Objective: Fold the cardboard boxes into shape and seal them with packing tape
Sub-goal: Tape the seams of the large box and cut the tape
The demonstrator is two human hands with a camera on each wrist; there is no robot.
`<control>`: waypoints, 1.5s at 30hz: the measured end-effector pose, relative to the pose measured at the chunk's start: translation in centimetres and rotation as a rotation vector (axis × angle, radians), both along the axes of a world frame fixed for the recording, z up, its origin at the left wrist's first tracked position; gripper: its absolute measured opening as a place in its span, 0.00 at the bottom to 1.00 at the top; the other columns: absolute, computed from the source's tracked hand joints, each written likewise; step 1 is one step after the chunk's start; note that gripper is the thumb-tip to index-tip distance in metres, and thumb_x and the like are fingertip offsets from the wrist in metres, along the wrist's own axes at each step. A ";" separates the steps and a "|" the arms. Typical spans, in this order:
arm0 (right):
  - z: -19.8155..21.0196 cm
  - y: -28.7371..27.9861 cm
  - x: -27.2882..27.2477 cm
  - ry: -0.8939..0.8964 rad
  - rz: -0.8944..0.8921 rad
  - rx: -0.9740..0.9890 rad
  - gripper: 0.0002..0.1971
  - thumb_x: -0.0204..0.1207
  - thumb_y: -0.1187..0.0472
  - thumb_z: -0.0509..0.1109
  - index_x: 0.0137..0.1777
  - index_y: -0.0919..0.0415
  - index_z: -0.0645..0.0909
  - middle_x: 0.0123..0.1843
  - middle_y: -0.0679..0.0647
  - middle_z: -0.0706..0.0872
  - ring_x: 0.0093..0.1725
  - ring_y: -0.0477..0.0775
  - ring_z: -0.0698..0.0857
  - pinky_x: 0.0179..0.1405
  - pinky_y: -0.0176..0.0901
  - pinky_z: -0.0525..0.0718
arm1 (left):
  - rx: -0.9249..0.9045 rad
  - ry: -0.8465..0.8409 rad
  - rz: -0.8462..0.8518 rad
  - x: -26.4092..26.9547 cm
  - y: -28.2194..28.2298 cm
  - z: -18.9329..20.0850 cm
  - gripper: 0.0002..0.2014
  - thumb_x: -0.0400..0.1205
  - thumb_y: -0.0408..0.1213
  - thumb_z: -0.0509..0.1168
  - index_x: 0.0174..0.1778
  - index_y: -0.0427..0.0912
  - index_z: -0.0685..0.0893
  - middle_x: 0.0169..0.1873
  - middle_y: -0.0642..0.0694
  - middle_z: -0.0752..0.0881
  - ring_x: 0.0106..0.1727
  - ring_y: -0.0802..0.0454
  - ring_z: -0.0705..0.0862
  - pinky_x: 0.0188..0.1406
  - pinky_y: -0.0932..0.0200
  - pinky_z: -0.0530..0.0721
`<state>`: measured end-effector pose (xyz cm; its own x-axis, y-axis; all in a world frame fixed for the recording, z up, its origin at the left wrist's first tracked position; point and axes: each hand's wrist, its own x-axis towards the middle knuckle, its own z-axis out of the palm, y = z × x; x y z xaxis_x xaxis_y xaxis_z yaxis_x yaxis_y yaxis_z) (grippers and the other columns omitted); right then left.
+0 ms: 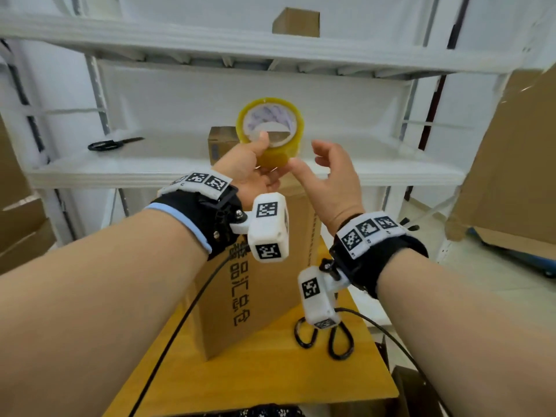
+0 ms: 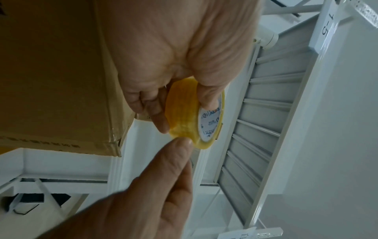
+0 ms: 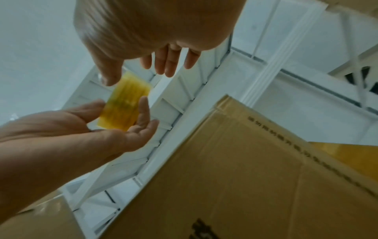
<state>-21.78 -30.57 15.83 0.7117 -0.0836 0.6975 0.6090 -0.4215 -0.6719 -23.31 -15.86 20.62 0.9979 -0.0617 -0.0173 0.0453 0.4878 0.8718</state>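
Note:
My left hand grips a yellow roll of packing tape at chest height, thumb hooked into its white core and fingers under the rim. The right hand is beside it, its thumb tip touching the roll's outer face while the other fingers stay spread and relaxed. In the left wrist view the roll sits edge-on with that thumb against its lower rim. In the right wrist view the roll lies between both hands. A folded cardboard box with black print stands on the wooden table below my hands.
Black scissors lie on the table right of the box. White shelving stands behind, carrying another pair of scissors, a small box and a box on top. Large cardboard sheets lean at right and left.

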 end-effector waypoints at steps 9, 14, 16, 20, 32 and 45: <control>2.7 2.2 -1.2 -0.183 -0.152 -0.112 0.08 0.81 0.54 0.71 0.54 0.57 0.85 0.54 0.50 0.84 0.52 0.46 0.81 0.55 0.35 0.76 | -0.041 0.014 -0.016 -2.1 2.4 0.1 0.20 0.86 0.51 0.62 0.68 0.42 0.79 0.45 0.43 0.90 0.51 0.46 0.88 0.71 0.45 0.74; 3.4 2.8 -1.6 -0.163 -0.199 -0.207 0.08 0.87 0.56 0.63 0.52 0.56 0.82 0.50 0.48 0.81 0.47 0.43 0.75 0.45 0.30 0.65 | -0.053 0.023 -0.023 -2.7 3.2 0.1 0.19 0.86 0.51 0.60 0.66 0.41 0.79 0.43 0.42 0.89 0.49 0.46 0.88 0.73 0.43 0.73; 3.4 3.1 -1.9 -0.160 -0.185 -0.255 0.10 0.88 0.56 0.59 0.52 0.56 0.80 0.51 0.49 0.80 0.47 0.44 0.74 0.44 0.32 0.65 | -0.055 0.029 -0.005 -2.9 3.4 0.0 0.19 0.86 0.51 0.60 0.65 0.41 0.79 0.44 0.42 0.89 0.48 0.46 0.87 0.73 0.42 0.73; 3.2 3.4 -2.1 -0.180 -0.133 -0.330 0.08 0.85 0.50 0.64 0.51 0.54 0.79 0.51 0.48 0.80 0.47 0.44 0.78 0.48 0.36 0.74 | -0.045 0.045 0.004 -3.2 4.4 -0.2 0.18 0.86 0.51 0.60 0.63 0.41 0.80 0.41 0.43 0.89 0.47 0.46 0.88 0.72 0.41 0.75; 4.1 5.5 -3.9 -0.360 -0.177 -0.727 0.05 0.85 0.54 0.62 0.47 0.49 0.76 0.43 0.43 0.75 0.41 0.49 0.73 0.51 0.50 0.74 | -0.040 0.078 0.226 -2.2 4.9 0.4 0.18 0.89 0.47 0.52 0.69 0.44 0.79 0.52 0.39 0.86 0.44 0.43 0.85 0.50 0.48 0.80; 6.1 6.4 -3.3 0.085 0.065 -0.295 0.15 0.79 0.48 0.69 0.37 0.58 0.86 0.36 0.53 0.89 0.39 0.56 0.87 0.48 0.59 0.88 | -0.139 -0.009 0.206 -2.2 6.2 1.0 0.20 0.90 0.46 0.51 0.70 0.40 0.78 0.58 0.36 0.87 0.47 0.42 0.86 0.48 0.45 0.86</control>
<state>-25.03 -24.14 21.91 0.7660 0.1609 0.6224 0.5876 -0.5678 -0.5764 -25.52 -9.69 21.66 0.9898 0.1417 -0.0143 -0.0746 0.6013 0.7956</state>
